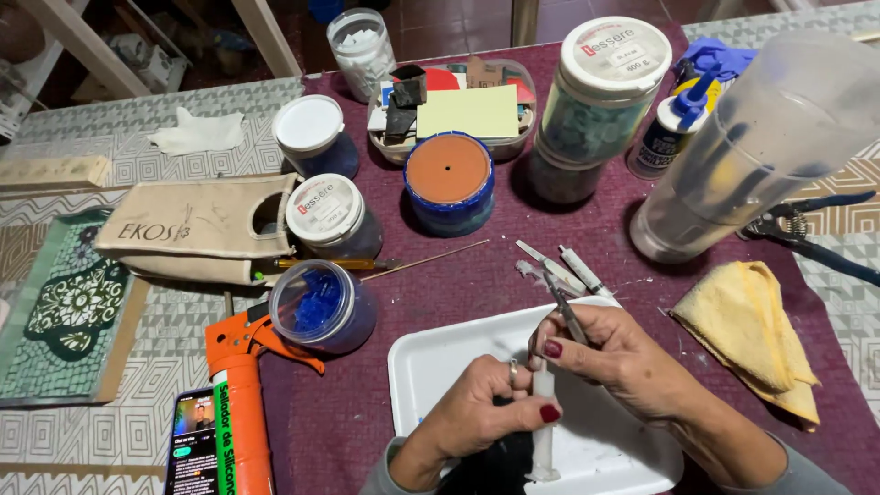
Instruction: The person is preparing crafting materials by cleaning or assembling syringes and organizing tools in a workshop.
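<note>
- Over the white foam tray (431, 357), the left hand (477, 408) has its fingers pinching a pale upright tube (544, 431).
- The right hand (610, 353), just above, has its fingers pinching slim metal tweezers (564, 307), long axis angled down toward the tube's top.

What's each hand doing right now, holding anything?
Left hand: closed around a small whitish tube, held upright over the white tray.
Right hand: closed, fingers pinching thin metal tweezers.

Caulking gun (240, 403) cut off below
</note>
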